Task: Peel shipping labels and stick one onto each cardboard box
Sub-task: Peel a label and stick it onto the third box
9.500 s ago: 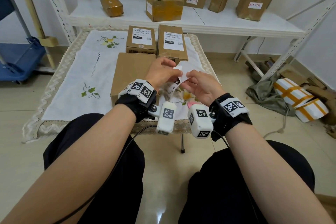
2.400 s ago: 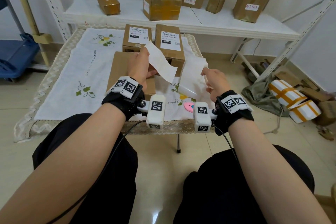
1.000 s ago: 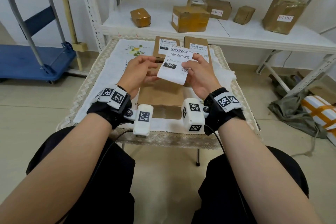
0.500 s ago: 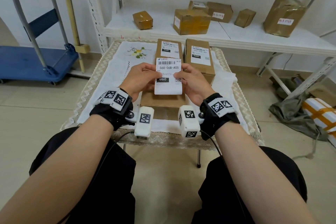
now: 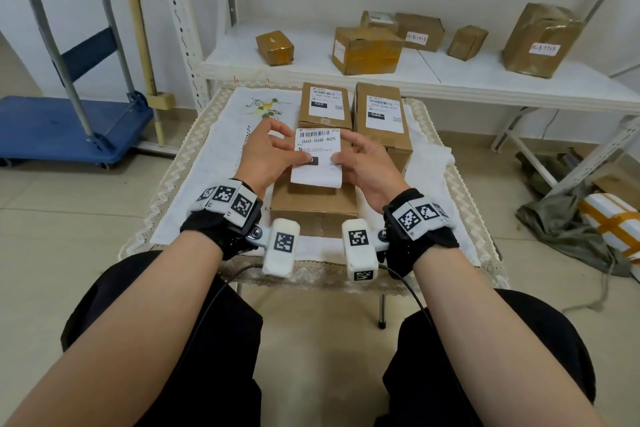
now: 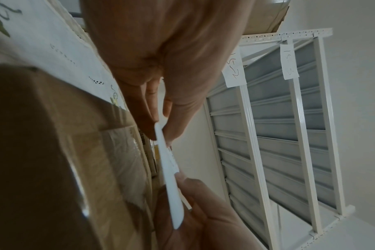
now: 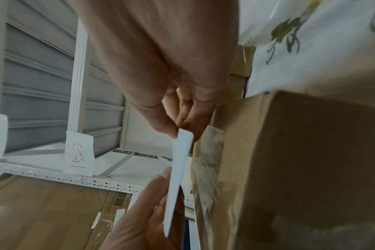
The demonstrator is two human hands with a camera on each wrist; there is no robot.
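A white shipping label (image 5: 318, 156) printed "060-06B-A05" hangs flat just above a plain cardboard box (image 5: 313, 206) at the table's front. My left hand (image 5: 268, 152) pinches its left edge and my right hand (image 5: 360, 159) pinches its right edge. In the left wrist view the label (image 6: 168, 169) shows edge-on between thumb and fingers, a small gap from the box (image 6: 54, 152). The right wrist view shows the same label (image 7: 178, 172) beside the box (image 7: 300, 169). Two labelled boxes (image 5: 325, 107) (image 5: 382, 118) stand behind.
A cloth-covered small table (image 5: 207, 163) carries the boxes. Behind it a white shelf (image 5: 450, 76) holds several taped parcels (image 5: 367, 50). A blue hand trolley (image 5: 69, 121) stands at the left; wrapped packages and a grey cloth (image 5: 571, 229) lie on the floor at the right.
The label was peeled off its backing, turned face up and taken in both hands. Over the last second it came down and squared up over the plain box.
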